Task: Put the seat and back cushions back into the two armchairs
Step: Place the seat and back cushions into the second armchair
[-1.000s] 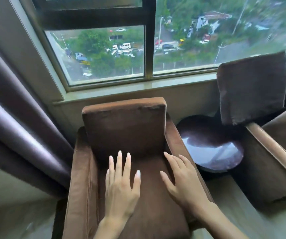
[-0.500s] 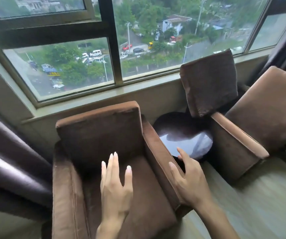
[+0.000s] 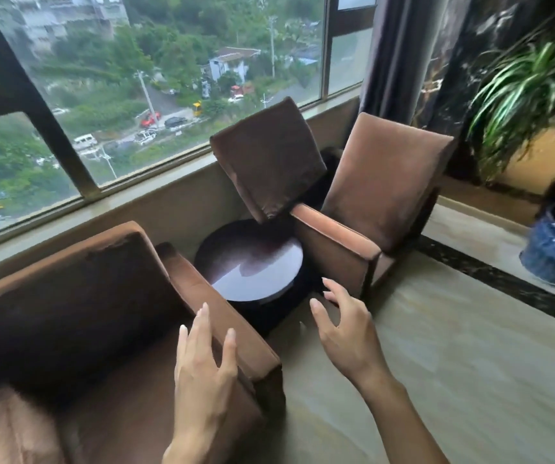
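The near brown armchair (image 3: 232, 333) fills the lower left, with its back cushion (image 3: 68, 296) upright and a seat cushion (image 3: 125, 426) in it. A second armchair (image 3: 336, 242) stands at the right. A large brown cushion (image 3: 383, 179) leans tilted inside it. A darker loose cushion (image 3: 269, 159) stands propped between the window wall and that chair's arm, over the side table. My left hand (image 3: 202, 373) hovers, fingers spread, above the near chair's right arm. My right hand (image 3: 343, 326) is open in the air in front of the table. Both hold nothing.
A round dark glossy side table (image 3: 252, 262) sits between the two chairs. A window and sill run along the back. A potted plant in a blue pot (image 3: 554, 252) stands on a raised ledge at right. Pale floor stretches in front of the far chair.
My hands have lifted off the near chair's seat cushion and moved right. The view has swung right, bringing the second armchair and the plant into sight.
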{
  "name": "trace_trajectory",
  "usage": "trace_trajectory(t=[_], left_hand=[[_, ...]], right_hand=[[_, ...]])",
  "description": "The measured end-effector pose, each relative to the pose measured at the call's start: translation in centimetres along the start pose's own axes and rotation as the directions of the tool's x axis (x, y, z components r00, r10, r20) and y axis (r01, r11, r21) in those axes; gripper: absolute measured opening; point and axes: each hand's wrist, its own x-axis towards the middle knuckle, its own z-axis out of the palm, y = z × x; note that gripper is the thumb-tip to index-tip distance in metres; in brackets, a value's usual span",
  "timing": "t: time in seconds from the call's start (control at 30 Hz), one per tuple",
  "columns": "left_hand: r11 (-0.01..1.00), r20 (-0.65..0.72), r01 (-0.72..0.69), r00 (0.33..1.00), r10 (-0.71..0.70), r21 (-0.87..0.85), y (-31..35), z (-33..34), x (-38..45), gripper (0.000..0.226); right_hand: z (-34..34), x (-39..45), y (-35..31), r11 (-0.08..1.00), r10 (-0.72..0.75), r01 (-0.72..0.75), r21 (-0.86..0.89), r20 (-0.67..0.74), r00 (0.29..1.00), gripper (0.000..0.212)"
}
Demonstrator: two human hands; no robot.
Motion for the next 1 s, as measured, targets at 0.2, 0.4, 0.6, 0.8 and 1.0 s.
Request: trace_trajectory(t=[0.2, 0.4, 0.6, 0.8, 1.0], left_hand=[[0.989, 0.201, -0.142, 0.968, 0.149, -0.051, 11.8, 15.4, -6.9, 0.065], [0.970, 0.324, -0.242, 0.920, 0.222, 0.024, 18.3, 24.7, -9.2, 0.065], [0.963, 0.392, -0.267, 0.891, 0.230, 0.041, 22.3, 32.1, -7.1, 0.061], [0.970, 0.400, -0.241, 0.893, 0.207, 0.036, 25.0, 41.3, -0.6, 0.068], [0.968, 0.455, -0.250, 0.860, 0.231, -0.018, 32.2, 51.1, 8.0, 0.058]], right_hand=[[-15.9, -2.0, 10.3, 0.993, 0.115, -0.113, 0.024, -0.188, 0.975, 0.046], [-25.7, -2.3, 17.4, 0.974, 0.228, -0.209, 0.093, -0.329, 0.916, 0.044], [-29.8, 2.4, 22.0, 0.945, 0.320, -0.275, 0.176, -0.341, 0.884, 0.041], [-33.7, 11.8, 26.4, 0.940, 0.340, -0.324, 0.106, -0.344, 0.875, 0.042], [-40.9, 23.6, 28.9, 0.935, 0.335, -0.352, 0.029, -0.391, 0.858, 0.042]])
